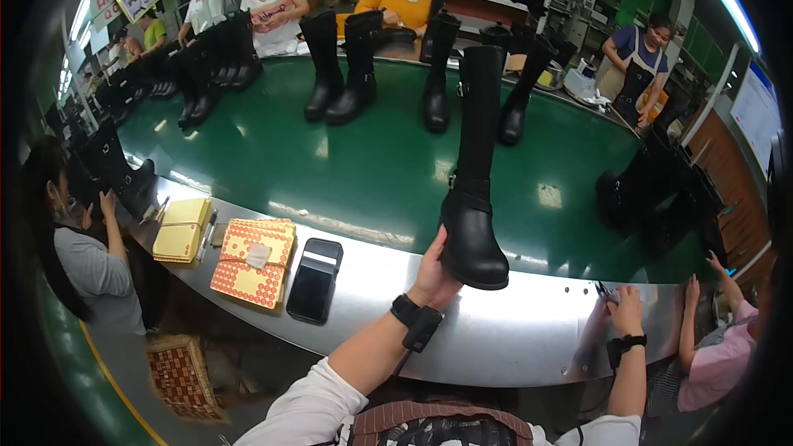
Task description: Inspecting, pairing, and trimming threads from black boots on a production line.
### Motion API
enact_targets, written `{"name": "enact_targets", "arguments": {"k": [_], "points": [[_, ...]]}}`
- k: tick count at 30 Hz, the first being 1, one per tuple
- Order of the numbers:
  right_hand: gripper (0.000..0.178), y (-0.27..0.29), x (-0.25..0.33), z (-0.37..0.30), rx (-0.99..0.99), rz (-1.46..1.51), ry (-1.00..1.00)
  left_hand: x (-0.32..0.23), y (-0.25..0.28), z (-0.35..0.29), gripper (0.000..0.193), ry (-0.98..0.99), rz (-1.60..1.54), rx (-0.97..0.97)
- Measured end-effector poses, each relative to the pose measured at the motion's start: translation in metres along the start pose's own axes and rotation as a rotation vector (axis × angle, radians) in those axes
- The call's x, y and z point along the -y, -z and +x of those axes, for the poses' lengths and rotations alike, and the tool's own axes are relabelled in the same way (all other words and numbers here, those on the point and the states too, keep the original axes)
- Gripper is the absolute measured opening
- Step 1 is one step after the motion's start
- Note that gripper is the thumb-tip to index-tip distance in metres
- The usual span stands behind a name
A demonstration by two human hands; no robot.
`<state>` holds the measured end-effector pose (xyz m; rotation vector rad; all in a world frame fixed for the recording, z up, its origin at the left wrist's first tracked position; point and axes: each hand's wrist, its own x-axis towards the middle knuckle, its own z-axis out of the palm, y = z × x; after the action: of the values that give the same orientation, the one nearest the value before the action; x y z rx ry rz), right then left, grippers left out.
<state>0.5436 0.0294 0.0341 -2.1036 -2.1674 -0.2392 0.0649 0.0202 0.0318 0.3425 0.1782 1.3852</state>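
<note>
My left hand point(435, 279) grips a tall black leather boot point(472, 227) by the back of its foot. The boot is upright, its toe tilted toward me, with a buckled strap round the ankle and a small buckle near the top of the shaft. Its sole clears the steel table edge point(496, 339). To the right, my right hand point(625, 310) is closed round a small pointed tool that looks like thread snips point(607, 291), held apart from the boot over the steel. The grip hides most of the tool.
Behind the boot, a green conveyor belt point(380, 149) carries several black boots point(351, 74). On the steel to my left lie a black phone point(314, 281), a stack of red-dotted cards point(252, 264) and a yellow stack point(180, 231). People work on both sides and across the belt.
</note>
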Motion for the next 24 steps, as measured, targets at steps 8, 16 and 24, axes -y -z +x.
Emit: {"name": "enact_targets", "arguments": {"k": [8, 16, 24], "points": [[0.057, 0.059, 0.173, -0.004, 0.673, 1.394, 0.026, 0.010, 0.003, -0.001, 0.052, 0.061, 0.020, -0.025], [0.056, 0.070, 0.267, -0.015, 0.930, 1.959, -0.071, 0.022, -0.004, -0.002, 0.066, -0.022, 0.348, -0.036], [0.066, 0.052, 0.291, -0.004, 0.463, 1.934, -0.091, 0.025, -0.011, -0.008, 0.093, 0.078, 0.651, -0.118]]}}
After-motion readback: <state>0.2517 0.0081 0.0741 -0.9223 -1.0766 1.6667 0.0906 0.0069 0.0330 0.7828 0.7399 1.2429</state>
